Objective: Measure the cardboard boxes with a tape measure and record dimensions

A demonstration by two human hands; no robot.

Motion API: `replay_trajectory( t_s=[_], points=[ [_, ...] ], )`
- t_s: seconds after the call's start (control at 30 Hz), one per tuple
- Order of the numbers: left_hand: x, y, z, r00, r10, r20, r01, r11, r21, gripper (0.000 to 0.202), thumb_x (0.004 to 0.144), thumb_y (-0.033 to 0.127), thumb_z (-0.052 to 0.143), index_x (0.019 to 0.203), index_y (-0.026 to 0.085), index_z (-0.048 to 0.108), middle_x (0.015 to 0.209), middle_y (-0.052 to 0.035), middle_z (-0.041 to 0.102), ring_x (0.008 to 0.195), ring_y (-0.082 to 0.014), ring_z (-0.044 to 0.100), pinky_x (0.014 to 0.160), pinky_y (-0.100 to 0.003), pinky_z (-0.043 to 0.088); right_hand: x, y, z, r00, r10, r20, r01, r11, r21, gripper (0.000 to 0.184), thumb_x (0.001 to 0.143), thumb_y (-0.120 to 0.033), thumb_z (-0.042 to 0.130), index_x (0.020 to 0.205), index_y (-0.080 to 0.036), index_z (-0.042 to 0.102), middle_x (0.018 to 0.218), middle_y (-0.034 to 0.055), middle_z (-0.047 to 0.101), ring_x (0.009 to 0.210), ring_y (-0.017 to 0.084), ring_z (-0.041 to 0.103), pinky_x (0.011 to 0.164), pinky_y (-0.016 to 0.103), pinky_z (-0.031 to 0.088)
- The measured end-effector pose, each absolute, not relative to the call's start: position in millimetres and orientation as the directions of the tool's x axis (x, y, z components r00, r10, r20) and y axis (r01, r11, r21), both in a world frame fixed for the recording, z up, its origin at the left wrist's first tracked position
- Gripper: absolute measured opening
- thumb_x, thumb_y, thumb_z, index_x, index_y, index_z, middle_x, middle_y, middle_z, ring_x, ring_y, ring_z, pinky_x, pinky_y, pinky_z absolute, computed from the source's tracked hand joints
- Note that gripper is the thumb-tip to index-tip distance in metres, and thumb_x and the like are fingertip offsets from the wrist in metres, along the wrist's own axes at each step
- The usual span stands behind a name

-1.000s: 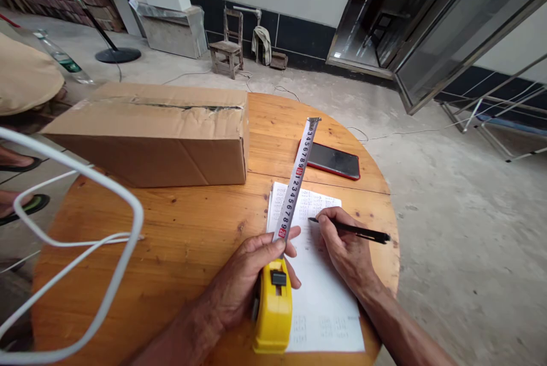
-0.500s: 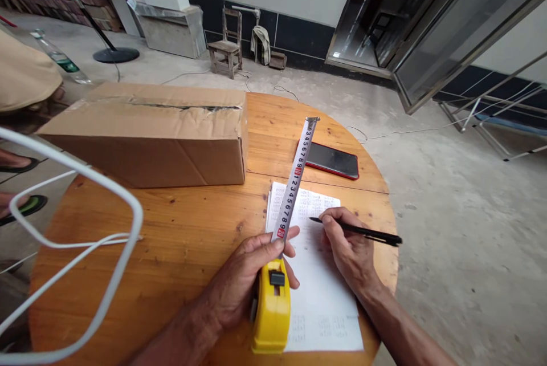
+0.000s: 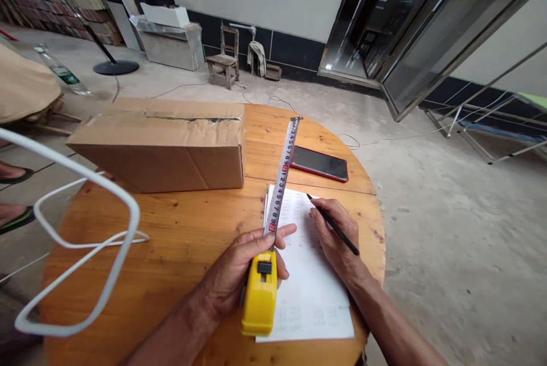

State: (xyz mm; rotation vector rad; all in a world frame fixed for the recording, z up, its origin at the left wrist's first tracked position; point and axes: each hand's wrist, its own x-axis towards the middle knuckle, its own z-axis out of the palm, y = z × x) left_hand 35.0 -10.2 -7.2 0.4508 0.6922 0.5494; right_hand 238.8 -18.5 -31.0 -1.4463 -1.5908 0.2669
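Observation:
My left hand (image 3: 239,263) grips a yellow tape measure (image 3: 260,295), thumb on its extended metal blade (image 3: 280,189). The blade slants up and away over the table to a hooked end, showing a little past the red 20 mark at my thumb. In my right hand (image 3: 339,232) is a black pen (image 3: 335,223), its tip near the upper part of a white paper sheet (image 3: 307,280). Rows of faint handwriting cover the sheet's top and bottom. Beyond the paper lies a dark-screened phone (image 3: 320,163) with a red edge, partly behind the blade.
A closed cardboard box (image 3: 183,163) stands on the round wooden table (image 3: 192,223), at the far left. White bent tubing (image 3: 132,223) loops across the left foreground. Behind are a small wooden chair (image 3: 224,61) and a glass door (image 3: 440,29). At left, a person's sandalled feet show.
My right hand has turned the pen so that its back end points down toward me, and the tip sits higher on the sheet. The view has shifted slightly; the left hand keeps its hold.

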Motion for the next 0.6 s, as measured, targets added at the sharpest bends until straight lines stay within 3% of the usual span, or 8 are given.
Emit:
replay_trajectory(
  t_s=[0.13, 0.23, 0.3, 0.4, 0.53, 0.6],
  points=[
    [26, -3, -6, 0.624, 0.677, -0.391, -0.426, 0.713, 0.557, 0.017, 0.087, 0.024, 0.051, 0.087, 0.011, 0.062, 0.078, -0.0123, 0.071, 0.050, -0.0109, 0.057, 0.049, -0.022, 0.041, 238, -18, -27, -0.110, 0.880, 0.461, 0.807, 0.350, -0.475, 0.028, 0.089, -0.015, 0.044, 0.114, -0.023, 0.055, 0.100, 0.0072, 0.062, 0.089, 0.020, 0.059, 0.075, 0.034, 0.047],
    [21, 1, -6, 0.579, 0.727, -0.369, -0.491, 0.672, 0.554, 0.015, 0.086, 0.022, 0.052, 0.086, 0.011, 0.062, 0.075, -0.0103, 0.070, 0.050, -0.0123, 0.058, 0.049, -0.022, 0.042, 234, -17, -16, -0.316, 0.899, 0.303, 0.912, 0.376, -0.163, 0.033, 0.087, -0.009, 0.043, 0.114, -0.023, 0.058, 0.102, 0.0092, 0.062, 0.096, 0.024, 0.056, 0.078, 0.038, 0.042],
    [19, 4, -6, 0.566, 0.737, -0.369, -0.505, 0.664, 0.552, 0.016, 0.086, 0.022, 0.053, 0.089, 0.010, 0.063, 0.071, -0.0093, 0.070, 0.048, -0.0123, 0.058, 0.048, -0.022, 0.042, 233, -21, -7, -0.380, 0.899, 0.220, 0.916, 0.399, -0.047, 0.042, 0.084, -0.003, 0.043, 0.116, -0.025, 0.058, 0.105, 0.0085, 0.062, 0.099, 0.025, 0.055, 0.081, 0.040, 0.040],
    [17, 5, -5, 0.562, 0.742, -0.366, -0.518, 0.660, 0.544, 0.017, 0.085, 0.021, 0.053, 0.091, 0.009, 0.063, 0.078, -0.0109, 0.071, 0.048, -0.0112, 0.058, 0.047, -0.022, 0.044, 242, -39, -3, -0.311, 0.905, 0.289, 0.935, 0.346, -0.074, 0.052, 0.081, 0.001, 0.040, 0.125, -0.024, 0.051, 0.113, 0.0084, 0.060, 0.101, 0.022, 0.054, 0.084, 0.040, 0.040],
    [16, 5, -5, 0.537, 0.764, -0.358, -0.539, 0.637, 0.551, 0.013, 0.083, 0.020, 0.054, 0.083, 0.010, 0.063, 0.081, -0.0117, 0.072, 0.046, -0.0105, 0.059, 0.045, -0.021, 0.044, 272, -82, -24, -0.021, 0.885, 0.465, 0.966, 0.138, -0.220, 0.031, 0.089, -0.014, 0.041, 0.113, -0.021, 0.058, 0.114, 0.0089, 0.060, 0.107, 0.023, 0.054, 0.088, 0.041, 0.043],
    [15, 5, -6, 0.530, 0.771, -0.352, -0.545, 0.628, 0.555, 0.011, 0.082, 0.020, 0.056, 0.078, 0.011, 0.063, 0.081, -0.0112, 0.073, 0.046, -0.0104, 0.060, 0.044, -0.020, 0.044, 284, -103, -42, 0.101, 0.877, 0.470, 0.960, 0.038, -0.277, 0.027, 0.091, -0.023, 0.042, 0.110, -0.021, 0.060, 0.117, 0.0095, 0.060, 0.110, 0.025, 0.055, 0.088, 0.043, 0.046]
  ],
)
